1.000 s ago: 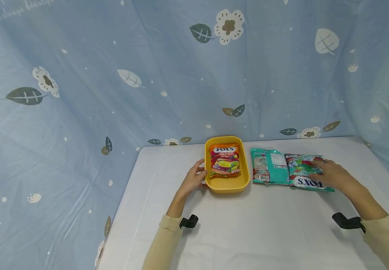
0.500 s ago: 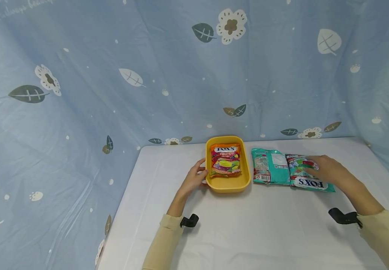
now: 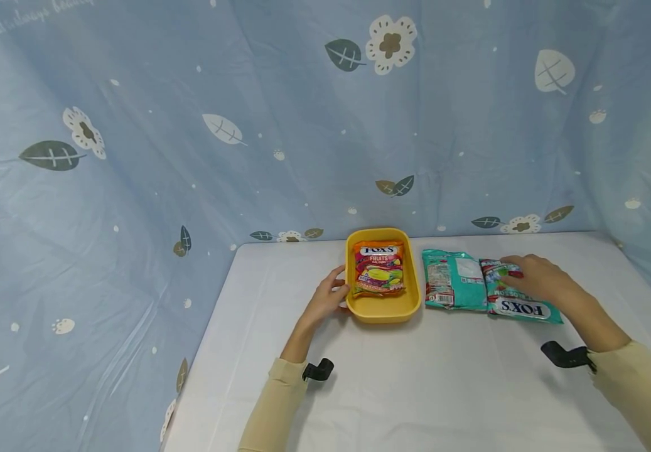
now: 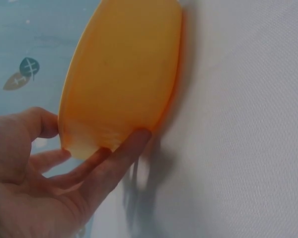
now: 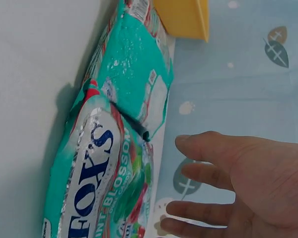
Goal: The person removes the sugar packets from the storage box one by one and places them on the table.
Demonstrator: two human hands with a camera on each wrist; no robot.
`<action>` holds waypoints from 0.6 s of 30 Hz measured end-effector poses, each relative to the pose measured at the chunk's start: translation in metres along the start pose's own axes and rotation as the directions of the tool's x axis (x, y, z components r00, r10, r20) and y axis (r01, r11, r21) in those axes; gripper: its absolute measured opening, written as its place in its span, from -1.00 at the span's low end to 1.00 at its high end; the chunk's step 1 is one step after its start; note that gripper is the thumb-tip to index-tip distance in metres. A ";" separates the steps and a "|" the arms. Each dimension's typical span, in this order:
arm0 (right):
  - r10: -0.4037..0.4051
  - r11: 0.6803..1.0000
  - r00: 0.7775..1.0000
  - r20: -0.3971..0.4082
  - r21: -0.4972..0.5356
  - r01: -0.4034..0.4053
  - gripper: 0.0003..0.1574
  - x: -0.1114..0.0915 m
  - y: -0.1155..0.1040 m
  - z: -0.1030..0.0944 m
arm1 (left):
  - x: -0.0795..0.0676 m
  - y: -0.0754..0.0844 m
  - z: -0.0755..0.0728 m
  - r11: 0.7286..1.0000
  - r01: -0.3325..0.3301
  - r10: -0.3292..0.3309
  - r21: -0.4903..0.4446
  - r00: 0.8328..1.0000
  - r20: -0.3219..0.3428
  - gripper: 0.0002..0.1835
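Observation:
In the head view my left hand (image 3: 325,300) touches the left side of a yellow tray (image 3: 384,312). The left wrist view shows its spread, fairly straight fingers against the tray's outer wall (image 4: 119,74), thumb at the rim. An orange FOX'S Fruits candy bag (image 3: 378,270) lies in the tray. My right hand (image 3: 545,279) is over a teal FOX'S candy bag (image 3: 520,307), partly covering it. In the right wrist view this hand (image 5: 258,183) has extended fingers, apart from the candy bag (image 5: 97,168). Another teal candy bag (image 3: 461,282), back side up, lies between tray and FOX'S bag.
A white cloth covers the table (image 3: 415,383). Behind it hangs a blue curtain (image 3: 302,125) with leaf and flower prints, close to the tray and bags. Each wrist wears a black camera mount, the left one (image 3: 318,369) and the right one (image 3: 565,356).
My right hand has shifted left and slightly back over the teal FOX'S bag, uncovering more of its lettering. The left hand, tray and bags keep their places.

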State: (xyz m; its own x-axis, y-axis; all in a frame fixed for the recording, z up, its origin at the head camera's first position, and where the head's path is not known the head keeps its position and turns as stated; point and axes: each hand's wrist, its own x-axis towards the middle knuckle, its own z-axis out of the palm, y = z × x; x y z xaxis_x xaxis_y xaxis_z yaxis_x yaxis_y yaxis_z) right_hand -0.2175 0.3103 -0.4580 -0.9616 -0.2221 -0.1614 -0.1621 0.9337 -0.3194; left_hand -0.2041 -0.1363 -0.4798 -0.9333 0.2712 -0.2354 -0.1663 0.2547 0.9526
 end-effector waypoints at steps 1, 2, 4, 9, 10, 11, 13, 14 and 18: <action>-0.003 1.000 1.000 0.001 0.002 0.003 -0.25 0.001 -0.001 0.000 | 0.000 0.000 0.000 1.000 -0.002 0.002 -0.006 1.000 0.002 -0.36; -0.005 1.000 1.000 0.001 0.002 0.005 -0.25 0.001 -0.003 0.000 | 0.000 0.000 0.000 1.000 -0.004 0.004 -0.007 1.000 0.003 -0.36; -0.011 1.000 1.000 0.003 0.005 0.011 -0.25 0.003 -0.005 0.001 | 0.000 0.000 0.000 1.000 -0.008 0.008 -0.012 1.000 0.007 -0.35; -0.022 1.000 1.000 0.004 0.010 0.022 -0.27 0.005 -0.012 0.001 | 0.000 -0.001 0.000 1.000 -0.012 0.012 -0.003 1.000 0.006 -0.35; -0.029 1.000 1.000 0.002 0.007 0.029 -0.27 0.005 -0.014 0.001 | 0.000 -0.001 0.001 1.000 -0.013 0.013 0.000 1.000 0.004 -0.35; -0.035 0.999 0.999 0.000 0.007 0.035 -0.29 0.006 -0.015 0.001 | 0.000 -0.001 0.001 1.000 -0.013 0.013 0.001 1.000 0.003 -0.36; -0.042 0.999 0.999 -0.004 0.003 0.042 -0.30 0.007 -0.018 0.001 | 0.000 -0.001 0.001 1.000 -0.010 0.010 0.004 1.000 -0.005 -0.36; -0.044 0.999 0.999 -0.004 0.004 0.044 -0.31 0.007 -0.020 0.001 | 0.000 -0.001 0.001 1.000 -0.008 0.008 0.007 1.000 -0.007 -0.36; -0.038 0.999 0.999 -0.006 0.005 0.038 -0.31 0.009 -0.025 0.001 | 0.000 -0.001 0.001 1.000 -0.005 0.005 0.009 1.000 -0.014 -0.37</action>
State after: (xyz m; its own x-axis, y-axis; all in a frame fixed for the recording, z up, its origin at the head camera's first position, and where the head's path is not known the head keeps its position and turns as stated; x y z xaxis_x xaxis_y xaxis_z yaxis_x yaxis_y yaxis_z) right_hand -0.2218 0.2849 -0.4527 -0.9560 -0.2558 -0.1438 -0.1973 0.9230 -0.3303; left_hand -0.2036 -0.1355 -0.4811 -0.9384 0.2599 -0.2277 -0.1584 0.2620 0.9520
